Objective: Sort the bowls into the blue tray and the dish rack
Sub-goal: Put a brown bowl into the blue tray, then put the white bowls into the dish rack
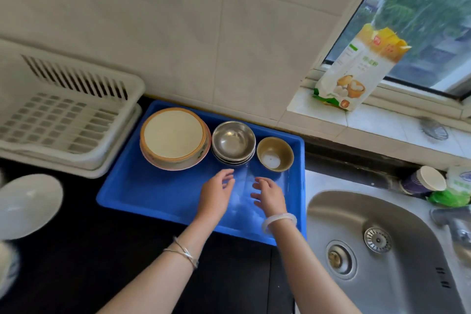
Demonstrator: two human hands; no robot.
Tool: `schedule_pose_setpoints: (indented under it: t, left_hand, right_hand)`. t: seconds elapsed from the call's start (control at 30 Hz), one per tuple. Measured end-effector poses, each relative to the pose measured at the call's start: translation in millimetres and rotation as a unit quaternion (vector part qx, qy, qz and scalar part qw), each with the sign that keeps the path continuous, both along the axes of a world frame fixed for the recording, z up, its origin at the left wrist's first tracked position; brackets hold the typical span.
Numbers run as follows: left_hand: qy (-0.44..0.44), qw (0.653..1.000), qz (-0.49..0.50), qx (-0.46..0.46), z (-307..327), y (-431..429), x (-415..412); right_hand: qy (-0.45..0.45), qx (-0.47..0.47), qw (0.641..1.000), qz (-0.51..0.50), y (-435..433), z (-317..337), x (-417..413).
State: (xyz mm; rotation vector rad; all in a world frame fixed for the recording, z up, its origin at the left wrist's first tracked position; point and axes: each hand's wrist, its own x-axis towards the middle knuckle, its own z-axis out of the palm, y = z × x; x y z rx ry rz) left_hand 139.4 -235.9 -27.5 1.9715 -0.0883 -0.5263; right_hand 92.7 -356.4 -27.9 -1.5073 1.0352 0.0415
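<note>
The blue tray (153, 194) lies on the dark counter. Along its far side stand a wide cream bowl with an orange rim (173, 135) on a pinkish plate, a stack of steel bowls (233, 141) and a small brown bowl (275, 153). My left hand (216, 194) and my right hand (270, 196) hover over the tray's near right part, palms facing, fingers loosely spread. Between them is a pale, see-through blur; I cannot tell what it is. The white dish rack (63, 120) stands at the left with nothing in it. A white bowl (29, 204) sits on the counter at the far left.
A steel sink (369, 242) lies right of the tray, with a tap (456, 227) at its right edge. A paper cup (423, 181) and a green packet (451, 197) stand behind it. A flour bag (356, 69) leans on the window sill.
</note>
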Motion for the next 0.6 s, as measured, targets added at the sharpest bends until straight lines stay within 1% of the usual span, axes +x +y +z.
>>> schedule_pose_setpoints:
  t: [0.13, 0.27, 0.43, 0.5, 0.6]
  left_hand:
    - [-0.074, 0.994, 0.066, 0.037, 15.0, 69.7, -14.9]
    - [-0.108, 0.978, 0.163, 0.075, 19.7, 145.2, -35.4]
    - [-0.169, 0.925, 0.291, 0.177, 19.4, 239.7, -57.4]
    - [-0.163, 0.903, 0.331, 0.221, 15.5, 275.0, -64.9]
    - [-0.132, 0.865, 0.385, 0.295, 7.5, 319.3, -73.8]
  right_hand:
    - [-0.021, -0.03, 0.986, 0.163, 66.3, 14.6, 10.7]
    - [-0.013, -0.053, 0.951, 0.303, 144.7, 18.0, 25.4]
    - [-0.026, -0.099, 0.9, 0.425, 245.7, 13.4, 42.9]
    - [-0.025, -0.105, 0.886, 0.452, 280.6, 10.0, 53.6]
    - [0.025, -0.126, 0.86, 0.494, 319.8, -1.9, 74.6]
